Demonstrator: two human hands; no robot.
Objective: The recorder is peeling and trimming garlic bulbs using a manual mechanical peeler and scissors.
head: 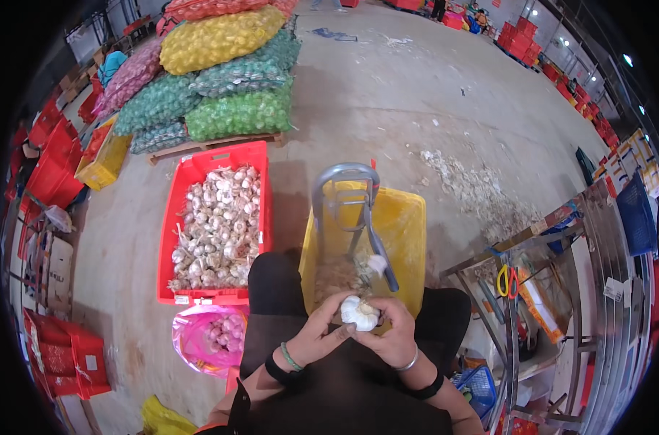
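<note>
A white garlic bulb point(359, 314) is held between both hands over the near end of a yellow plastic crate point(408, 244). My left hand point(318, 334) grips its left side with thumb and fingers. On the bulb's right side, by its neck, my right hand point(392, 326) holds it too. Loose skins and dry stalks lie in the yellow crate, and a white piece that looks like garlic or skin point(377, 264) is near its middle. A grey metal tube frame point(344, 173) with a long curved handle stands in the crate, just beyond my hands.
To the left stands a red crate point(167, 228) of garlic bulbs point(221, 217), with a pink bag point(185, 334) of bulbs below it. Net sacks point(237, 109) are stacked on a pallet. At right, scissors point(508, 281) hang on a metal rack point(511, 348). Skins point(471, 182) litter the floor.
</note>
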